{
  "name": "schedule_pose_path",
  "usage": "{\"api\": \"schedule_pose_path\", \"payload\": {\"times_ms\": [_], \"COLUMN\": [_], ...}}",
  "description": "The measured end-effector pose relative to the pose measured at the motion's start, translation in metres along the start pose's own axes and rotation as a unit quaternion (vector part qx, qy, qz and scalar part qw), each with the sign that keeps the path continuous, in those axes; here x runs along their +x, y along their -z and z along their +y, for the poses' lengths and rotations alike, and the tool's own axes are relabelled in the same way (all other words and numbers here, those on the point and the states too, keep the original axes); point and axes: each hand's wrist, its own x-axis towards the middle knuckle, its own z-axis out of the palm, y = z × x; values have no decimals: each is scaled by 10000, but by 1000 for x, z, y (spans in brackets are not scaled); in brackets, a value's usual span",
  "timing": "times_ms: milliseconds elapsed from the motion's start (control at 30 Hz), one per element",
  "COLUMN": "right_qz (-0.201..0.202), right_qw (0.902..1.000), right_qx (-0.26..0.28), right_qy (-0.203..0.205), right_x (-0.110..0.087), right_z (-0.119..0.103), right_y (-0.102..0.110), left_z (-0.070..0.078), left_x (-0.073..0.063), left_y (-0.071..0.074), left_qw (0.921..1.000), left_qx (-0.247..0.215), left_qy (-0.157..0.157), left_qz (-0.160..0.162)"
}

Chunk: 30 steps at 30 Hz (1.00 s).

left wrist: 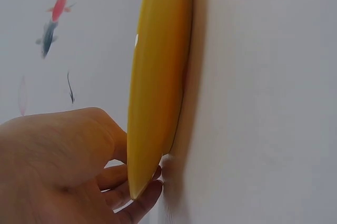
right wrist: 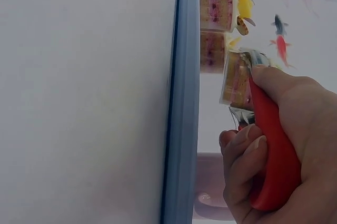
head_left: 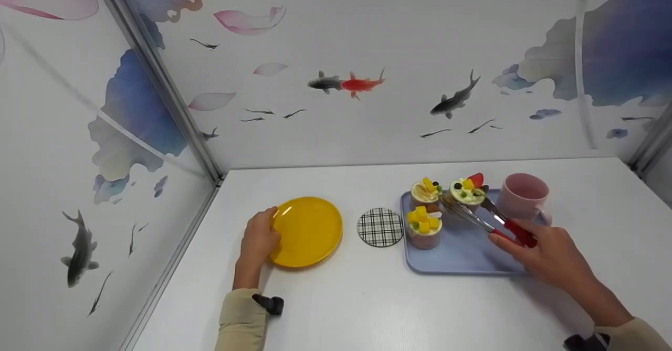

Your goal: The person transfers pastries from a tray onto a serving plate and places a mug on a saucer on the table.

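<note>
My left hand (head_left: 260, 238) grips the left rim of a round yellow plate (head_left: 310, 233), thumb on top and fingers under the edge in the left wrist view. In my right hand (head_left: 556, 256) are tongs (head_left: 522, 234) with red handles and metal ends. Their ends close around a clear cake cup (right wrist: 239, 79), topped with cream, strawberry and yellow fruit cubes. It hangs slightly tilted, raised off the blue tray (head_left: 462, 264) in the right wrist view. Two more cake cups stand at the tray's left side, a front one (head_left: 425, 230) and a back one (head_left: 424, 192).
A pink mug (head_left: 525, 196) stands at the tray's back right, behind my right hand. Between plate and tray lies a round checked coaster (head_left: 380, 227), close to the tray's left edge. White walls with painted fish border the white table (head_left: 336, 309).
</note>
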Motion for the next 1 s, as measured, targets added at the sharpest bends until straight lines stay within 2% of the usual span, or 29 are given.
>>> {"api": "schedule_pose_path", "payload": {"times_ms": [400,600,1000], "right_qz": [22,213,469], "right_qw": [10000,9997,9988], "right_qx": [-13,-49,-42], "right_qy": [-33,56,151], "right_x": [0,-1,-3], "right_z": [-6,-10,-21], "right_y": [0,4,7], "left_z": [-3,-3,-3], "left_x": [2,2,1], "left_y": [1,1,2], "left_qw": [9997,9996,9996], "left_qx": [-249,-282,-269], "left_qy": [-71,13,-104], "left_qz": [-54,-100,-37]}}
